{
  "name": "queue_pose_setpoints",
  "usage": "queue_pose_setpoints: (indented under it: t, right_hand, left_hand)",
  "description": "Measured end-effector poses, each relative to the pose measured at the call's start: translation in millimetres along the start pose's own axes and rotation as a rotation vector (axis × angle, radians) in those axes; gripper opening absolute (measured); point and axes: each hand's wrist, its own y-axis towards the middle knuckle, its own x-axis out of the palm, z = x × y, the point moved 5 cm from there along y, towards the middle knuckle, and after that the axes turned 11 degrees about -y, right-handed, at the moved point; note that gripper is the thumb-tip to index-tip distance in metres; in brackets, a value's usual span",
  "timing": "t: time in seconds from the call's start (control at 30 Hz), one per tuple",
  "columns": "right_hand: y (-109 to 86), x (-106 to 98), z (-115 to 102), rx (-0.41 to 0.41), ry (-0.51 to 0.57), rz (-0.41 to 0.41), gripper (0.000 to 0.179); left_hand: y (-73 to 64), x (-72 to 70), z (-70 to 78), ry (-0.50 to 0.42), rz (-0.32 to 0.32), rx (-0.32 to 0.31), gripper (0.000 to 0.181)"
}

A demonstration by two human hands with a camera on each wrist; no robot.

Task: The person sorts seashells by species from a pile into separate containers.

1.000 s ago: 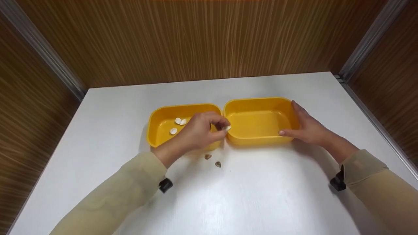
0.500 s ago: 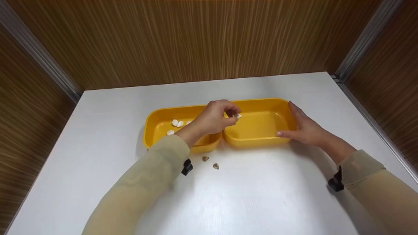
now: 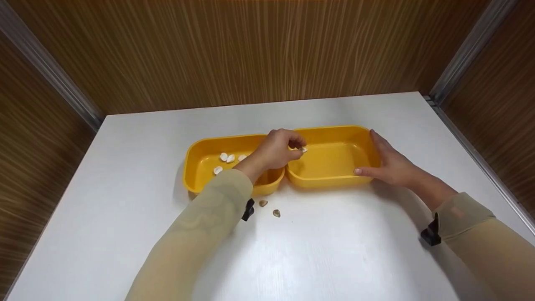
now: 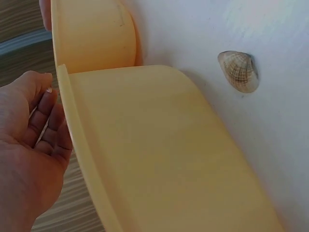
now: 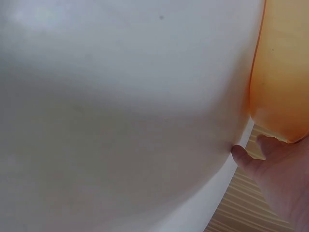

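Observation:
My left hand (image 3: 276,151) pinches a small pale seashell (image 3: 303,149) between thumb and fingertips, over the left end of the right yellow container (image 3: 334,182). In the left wrist view that hand's curled fingers (image 4: 42,121) show beyond the container walls, with the shell mostly hidden. My right hand (image 3: 395,167) touches the right end of the same container, its thumb at the front rim and its fingers straight along the end wall. Several white shells (image 3: 217,170) lie in the left yellow container (image 3: 190,167), which my left forearm partly covers.
Two brownish shells, one (image 3: 263,203) nearer the left container and another (image 3: 276,213) closer to me, lie on the white table (image 3: 326,251). The two containers stand side by side. Wood-patterned panels (image 3: 259,54) enclose the back and sides.
My left hand has moved right and away from me with the pinched shell, from the left container's edge to over the right container, then nearly stopped. The right hand keeps its place.

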Motion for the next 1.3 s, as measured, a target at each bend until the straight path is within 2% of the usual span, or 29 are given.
queue_pose_setpoints:
  t: [0.33, 0.53, 0.77, 0.97, 1.1, 1.3]
  right_hand:
    - [-0.2, 2, -4, -0.02, 0.013, 0.003, 0.129]
    - [-0.8, 0, -4, -0.045, 0.038, 0.015, 0.13]
    - [-0.6, -2, -1, -0.033, 0.041, 0.011, 0.13]
    - [-0.7, -2, 1, -0.024, 0.043, 0.0, 0.13]
    - [0.5, -1, 0, -0.023, 0.047, -0.005, 0.13]
    - [1.6, 0, 0, -0.041, 0.054, 0.002, 0.13]
  left_hand:
    - [-6.6, -2.3, -1.2, 0.035, -0.008, 0.023, 0.031]
    - [-22.7, -11.9, 9.2, -0.048, 0.042, 0.013, 0.025]
    - [-56.0, -23.2, 27.3, -0.086, 0.057, 0.082, 0.025]
    - [-90.8, -24.9, 33.2, -0.106, 0.054, 0.184, 0.025]
    - [-115.2, -23.2, 29.2, -0.118, 0.062, 0.236, 0.023]
    - [-145.7, -16.5, 12.4, -0.145, 0.075, 0.212, 0.022]
